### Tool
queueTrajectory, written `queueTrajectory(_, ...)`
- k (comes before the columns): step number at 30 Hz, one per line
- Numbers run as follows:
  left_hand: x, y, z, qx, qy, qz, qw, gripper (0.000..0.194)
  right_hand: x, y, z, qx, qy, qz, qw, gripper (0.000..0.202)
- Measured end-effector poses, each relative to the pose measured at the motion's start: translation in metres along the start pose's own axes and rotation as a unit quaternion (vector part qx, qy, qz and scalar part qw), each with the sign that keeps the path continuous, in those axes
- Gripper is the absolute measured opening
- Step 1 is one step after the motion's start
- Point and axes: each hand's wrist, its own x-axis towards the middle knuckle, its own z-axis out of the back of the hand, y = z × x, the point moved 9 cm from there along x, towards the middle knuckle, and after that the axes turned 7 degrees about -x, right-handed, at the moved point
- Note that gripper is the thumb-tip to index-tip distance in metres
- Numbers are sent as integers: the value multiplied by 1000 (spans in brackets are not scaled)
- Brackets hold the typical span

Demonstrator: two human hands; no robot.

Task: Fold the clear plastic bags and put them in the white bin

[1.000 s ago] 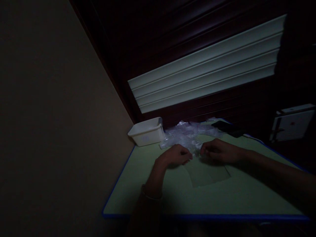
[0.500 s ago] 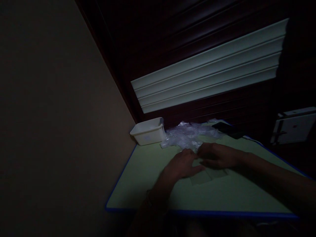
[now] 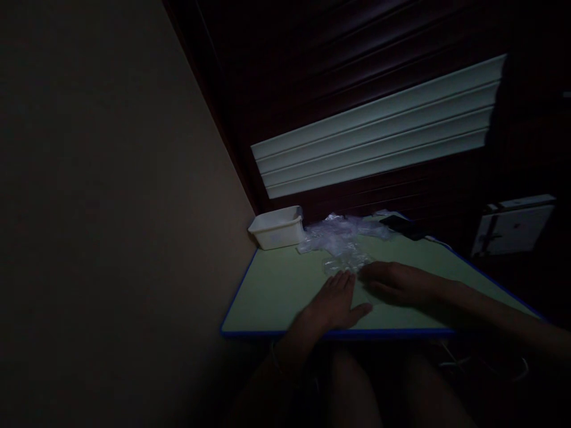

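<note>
Clear plastic at the fingertips, table centre

Plain wall runs down the left side, matt in poor light. Beside it, on the far left corner of the table, stands a white tub, upright, open-topped, rounded at the corners, smooth and apparently rigid. Left hand is laid palm down near the front edge, fingers extended, thumb held wide; the action appears to be pressing or smoothing. A thin band circles that wrist. Clear plastic lies crumpled beyond the fingers, glossy, creased and irregular, spreading from near the tub across the rear. Such thin film would call for light, flat contact, as it may slide or cling. Right hand is close beside the left, fingers bent and drawn near together; whether it grips any film cannot be told. Tabletop is pale green, flat, with a blue edge. Rear right: a flat dark object, unidentified, with a white cord adjacent. Behind, pale horizontal slats are set in dark, ribbed panelling.
</note>
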Motion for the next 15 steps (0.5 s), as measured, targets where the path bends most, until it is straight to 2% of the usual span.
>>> queueTrajectory(3, -11, -7, -4, 2, 21, -2, 1000, 93, -17, 12, -9, -5, 1, -30, 1000, 43)
queueTrajectory(7, -21, -14, -7, 14, 19, -9, 1000, 90, -28, 6, -24, -49, 23, -74, 996, 55)
queueTrajectory(10, -22, -14, -9, 25, 19, -6, 1000, 89, -23, -8, -29, -69, 17, -96, 993, 63)
queueTrajectory(15, -20, -13, -9, 43, -11, -12, 999, 84, 3, -27, -31, -100, -13, -72, 992, 53)
